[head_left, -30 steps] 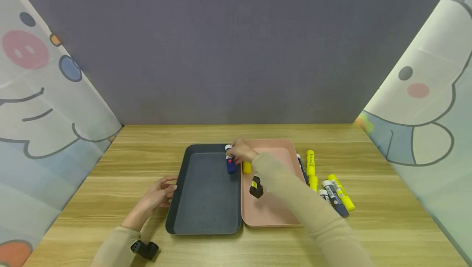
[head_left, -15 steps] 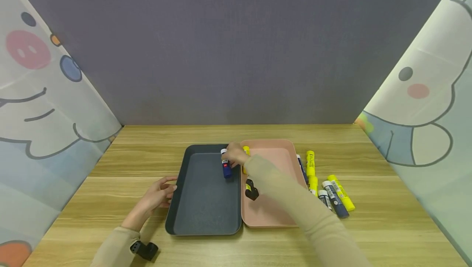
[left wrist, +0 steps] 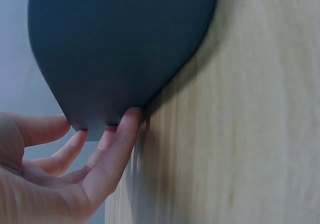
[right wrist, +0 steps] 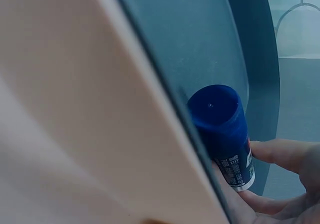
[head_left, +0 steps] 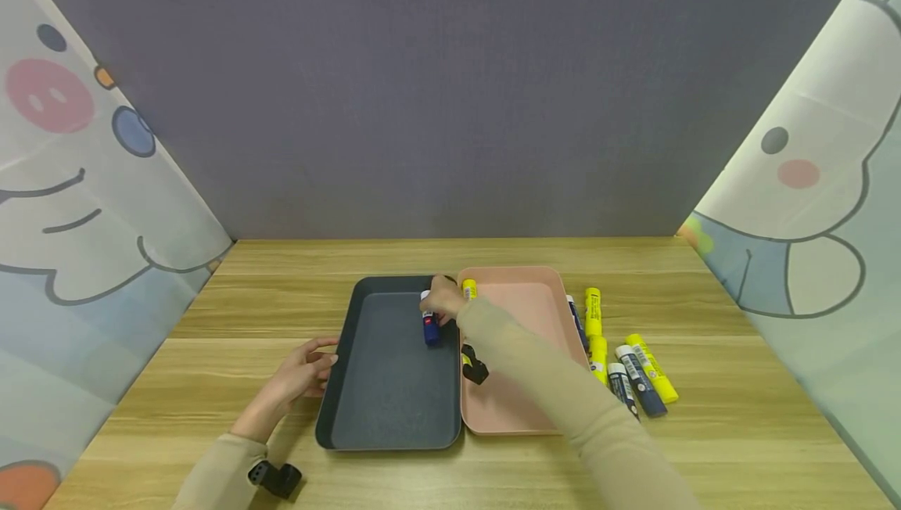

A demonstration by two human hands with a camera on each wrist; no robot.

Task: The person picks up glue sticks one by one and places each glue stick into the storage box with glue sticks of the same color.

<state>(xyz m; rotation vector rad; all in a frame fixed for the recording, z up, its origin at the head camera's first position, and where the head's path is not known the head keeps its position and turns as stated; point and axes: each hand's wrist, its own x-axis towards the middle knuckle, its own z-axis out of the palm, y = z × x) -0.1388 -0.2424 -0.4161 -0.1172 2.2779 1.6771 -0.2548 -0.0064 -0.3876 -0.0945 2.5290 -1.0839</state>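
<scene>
My right hand [head_left: 442,296] pinches a blue glue stick [head_left: 430,325] with a white end, at the right side of the dark grey tray [head_left: 389,437]. In the right wrist view the glue stick [right wrist: 220,129] has its blue cap towards the camera, with thumb and fingers on its labelled lower part. The fingers of my left hand [head_left: 297,375] touch the outer left wall of that tray. Seen from the left wrist, these fingers are extended, their tips against the tray wall [left wrist: 110,59]. A yellow tube [head_left: 469,288] lies in the pink tray [head_left: 517,425] along its left side, partly behind my right hand.
Right of the pink tray lie several loose sticks, among them a yellow tube [head_left: 594,310] and a dark blue glue stick [head_left: 641,383]. Both trays stand side by side on the wooden table [head_left: 281,283]. A grey panel [head_left: 450,95] rises behind the table.
My right hand has moved slightly left and towards me with the blue glue stick, further over the grey tray. More of the yellow tube's far end shows. My left hand stays in place.
</scene>
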